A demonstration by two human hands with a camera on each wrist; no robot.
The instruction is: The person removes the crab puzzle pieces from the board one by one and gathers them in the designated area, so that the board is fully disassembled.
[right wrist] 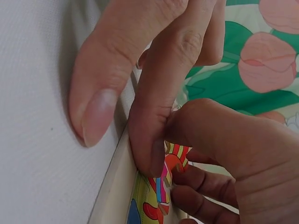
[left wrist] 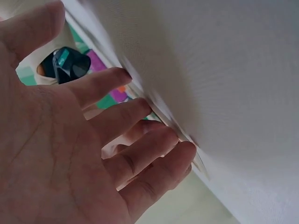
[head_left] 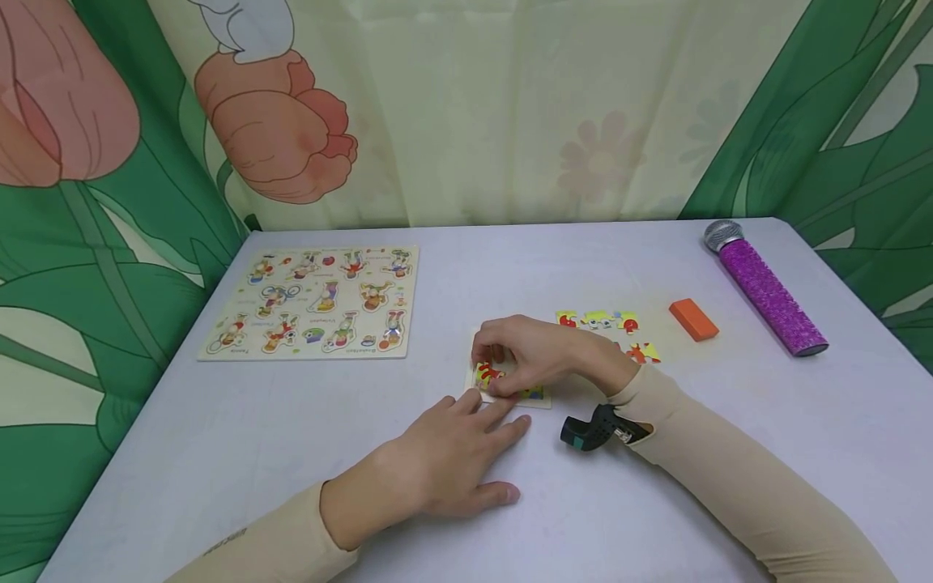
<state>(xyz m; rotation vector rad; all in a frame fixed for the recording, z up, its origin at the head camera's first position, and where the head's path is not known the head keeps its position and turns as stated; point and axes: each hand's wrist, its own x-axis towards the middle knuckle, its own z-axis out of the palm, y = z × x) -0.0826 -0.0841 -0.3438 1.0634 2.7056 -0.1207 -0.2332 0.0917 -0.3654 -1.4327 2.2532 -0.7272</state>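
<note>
A small puzzle piece (head_left: 487, 373) is sitting in the puzzle frame (head_left: 548, 403), which is lying flat near the middle of the table (head_left: 291, 453). The piece is looking thin, light and stiff, so it should be easy to lift but hard to bend. Its shiny top may be slippery and its little corners could chip, so holding it by two sides is seeming best. The right hand (head_left: 535, 352) is arching over the frame, wrist up high. Its fingers are bending in and seem to be pinching the piece, with the thumb on the near side; the tips are partly hiding. The left hand (head_left: 459, 457) is gripping nothing: its fingers are lying loose and apart, and some tips are touching the frame's near edge, maybe keeping it steady. Loose pieces (head_left: 628, 322) are lying past the right wrist, with an orange block (head_left: 694, 320) near them. A purple microphone (head_left: 773, 287) is resting by the table's right edge, and a picture board (head_left: 313, 304) is lying near the far left corner.
</note>
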